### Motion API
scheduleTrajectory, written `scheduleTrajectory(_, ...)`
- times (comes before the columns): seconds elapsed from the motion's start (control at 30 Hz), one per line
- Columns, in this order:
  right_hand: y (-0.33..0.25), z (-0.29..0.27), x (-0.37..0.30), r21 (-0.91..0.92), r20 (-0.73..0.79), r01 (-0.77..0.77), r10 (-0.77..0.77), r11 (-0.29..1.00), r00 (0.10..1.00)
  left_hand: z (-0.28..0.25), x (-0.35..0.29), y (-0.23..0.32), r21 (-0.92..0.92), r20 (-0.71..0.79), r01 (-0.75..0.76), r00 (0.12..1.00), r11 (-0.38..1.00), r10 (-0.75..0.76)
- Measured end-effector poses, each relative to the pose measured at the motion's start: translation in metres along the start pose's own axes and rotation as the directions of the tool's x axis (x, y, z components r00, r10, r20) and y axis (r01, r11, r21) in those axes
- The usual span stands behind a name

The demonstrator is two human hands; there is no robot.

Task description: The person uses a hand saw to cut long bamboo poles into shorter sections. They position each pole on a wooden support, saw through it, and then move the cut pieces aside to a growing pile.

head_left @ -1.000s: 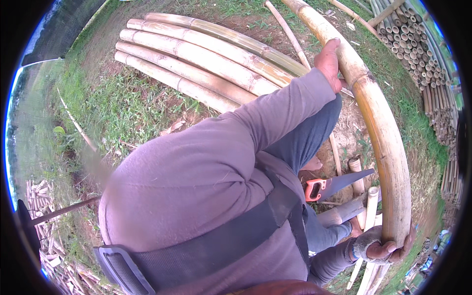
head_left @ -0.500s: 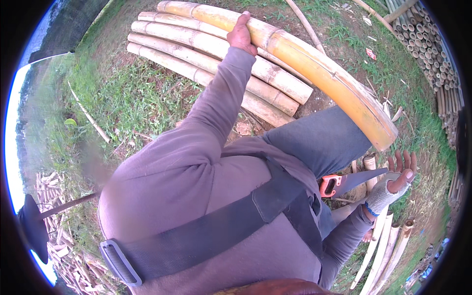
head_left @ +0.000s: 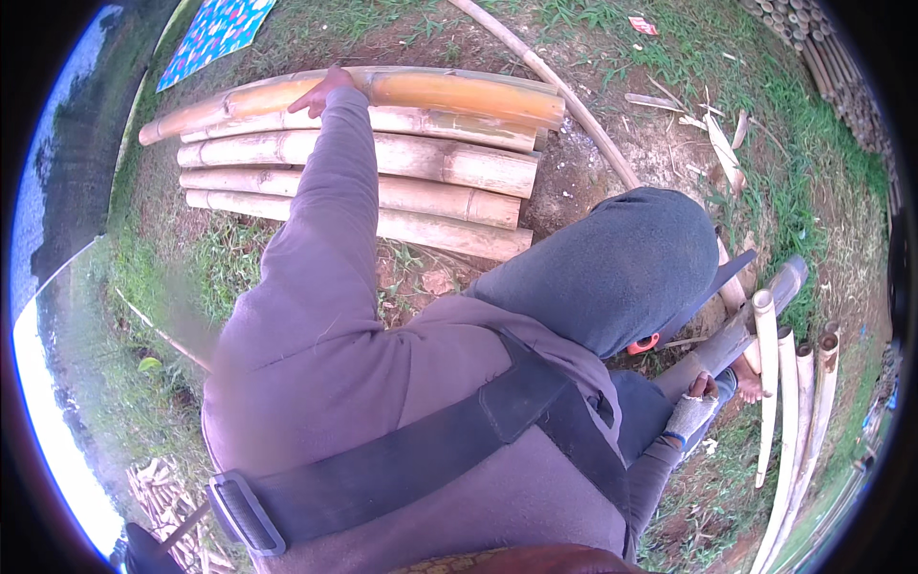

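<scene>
A yellow bamboo pole (head_left: 440,91) lies along the far side of a row of paler bamboo poles (head_left: 449,158). My left hand (head_left: 330,91) rests on it with fingers stretched out and spread, the arm reaching far forward. My right hand (head_left: 698,394), in a light fingerless glove, is low at the right beside my leg. Its fingers are curled together next to a grey bamboo pole (head_left: 732,340); whatever they may hold is hidden. Partly behind my knee is a handsaw with an orange handle (head_left: 644,344) and a dark blade.
Several thin pale bamboo lengths (head_left: 789,411) lie at the right. A long thin pole (head_left: 555,77) slants across the ground ahead, with split scraps (head_left: 724,153) near it. A blue patterned sheet (head_left: 215,43) is at far left; stacked bamboo (head_left: 813,38) stands at far right.
The yellow pole has gone down and left onto the row, and my left hand's fingers have loosened. My right hand has drawn back toward my leg, its spread fingers now curled.
</scene>
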State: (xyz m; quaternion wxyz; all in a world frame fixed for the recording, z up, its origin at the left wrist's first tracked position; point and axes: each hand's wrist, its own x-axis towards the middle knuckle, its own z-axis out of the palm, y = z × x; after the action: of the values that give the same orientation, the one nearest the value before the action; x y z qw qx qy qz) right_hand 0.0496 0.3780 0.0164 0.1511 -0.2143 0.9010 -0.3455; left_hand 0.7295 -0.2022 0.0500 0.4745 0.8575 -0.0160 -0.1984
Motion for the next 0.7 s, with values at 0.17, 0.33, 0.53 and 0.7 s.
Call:
scheduleTrajectory(0.17, -0.026, 0.017, -0.020, -0.218, -0.028, 0.186, -0.196, 0.958, 0.980, 0.055, 0.072, -0.021, 0.254, -0.135, 0.125, 0.987, 0.959, -0.093)
scheduleTrajectory(0.33, -0.031, 0.040, -0.014, -0.408, 0.075, 0.197, -0.182, 0.891, 0.980, 0.064, 0.064, 0.005, 0.546, -0.165, -0.044, 0.974, 0.837, 0.158)
scheduleTrajectory(0.53, -0.046, 0.047, -0.013, -0.499, 0.162, 0.243, -0.186, 0.832, 0.969, 0.055, 0.038, -0.046, 0.687, 0.325, -0.565, 0.802, 0.458, 0.501)
scheduleTrajectory(0.7, -0.053, 0.047, -0.019, -0.446, 0.166, 0.248, -0.192, 0.860, 0.967, 0.059, 0.035, -0.075, 0.661, 0.682, -0.748, 0.566, -0.058, 0.463)
